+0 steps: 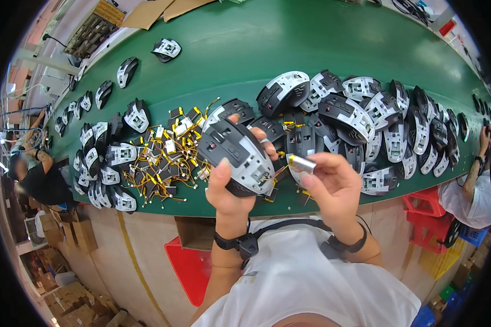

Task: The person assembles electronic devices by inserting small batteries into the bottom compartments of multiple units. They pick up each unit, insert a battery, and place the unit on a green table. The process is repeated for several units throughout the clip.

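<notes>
A black and grey computer mouse [235, 155], its underside toward me, is gripped in my left hand [227, 192] above the green bench. Between the thumb and fingers of my right hand [334, 185] is a small silver battery [301, 163] with yellow tape at one end. A thin wire runs from the battery toward the open slot at the mouse's lower right corner; whether it is plugged in I cannot tell. Just left of the held mouse lies a heap of wired batteries [166, 158], with yellow tape and white connectors.
Many mice [394, 136] crowd the green bench [245, 43] on the right, and another group [101, 163] lies left of the batteries. Cardboard [147, 13] rests at the far edge. A red stool [188, 270] stands below. Other people [43, 174] work at both ends.
</notes>
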